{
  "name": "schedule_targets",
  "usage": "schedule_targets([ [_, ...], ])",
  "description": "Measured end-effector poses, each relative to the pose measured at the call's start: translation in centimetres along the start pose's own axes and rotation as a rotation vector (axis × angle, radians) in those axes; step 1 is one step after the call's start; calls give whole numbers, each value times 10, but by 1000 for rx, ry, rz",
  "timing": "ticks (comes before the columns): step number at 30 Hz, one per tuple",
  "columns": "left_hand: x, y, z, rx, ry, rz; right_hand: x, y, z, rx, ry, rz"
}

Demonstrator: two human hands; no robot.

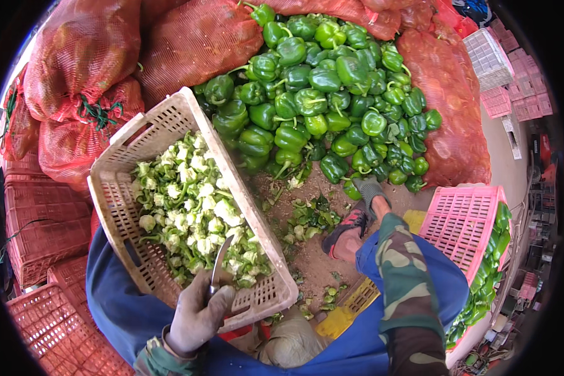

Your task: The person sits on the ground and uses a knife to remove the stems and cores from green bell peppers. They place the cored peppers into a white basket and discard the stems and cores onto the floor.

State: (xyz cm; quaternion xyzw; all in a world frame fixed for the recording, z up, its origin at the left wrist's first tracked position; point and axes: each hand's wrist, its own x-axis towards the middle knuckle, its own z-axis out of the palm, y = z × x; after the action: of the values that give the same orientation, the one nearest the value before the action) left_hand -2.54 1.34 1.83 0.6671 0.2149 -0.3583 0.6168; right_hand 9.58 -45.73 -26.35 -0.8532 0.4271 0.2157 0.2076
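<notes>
My left hand [202, 310], in a soiled glove, grips a knife [220, 263] with a curved metal blade. The blade points up over a dirty cream plastic crate [237, 181], tilted across my left leg. Inside lie many cut pepper cores with stems [188, 197]. My right hand [373, 191], in a grey glove, reaches down at the near edge of a heap of green bell peppers [324, 80]. Its fingers are at a green pepper [351, 189]; whether they close around it is hidden.
Red mesh sacks [446, 103] surround the heap. A pink crate [460, 230] at my right holds cut green peppers [484, 277]. Pepper scraps [305, 221] litter the floor near my shoe [348, 228]. Red crates [47, 221] stand at my left.
</notes>
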Motion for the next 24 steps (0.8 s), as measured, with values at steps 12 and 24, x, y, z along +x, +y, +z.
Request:
schedule_targets([
  [12, -1, -12, 11, 232, 28, 257, -30, 40, -5, 1252, -279, -9],
  [24, -27, 20, 52, 397, 311, 1141, -301, -122, -147, 1054, -809, -860],
])
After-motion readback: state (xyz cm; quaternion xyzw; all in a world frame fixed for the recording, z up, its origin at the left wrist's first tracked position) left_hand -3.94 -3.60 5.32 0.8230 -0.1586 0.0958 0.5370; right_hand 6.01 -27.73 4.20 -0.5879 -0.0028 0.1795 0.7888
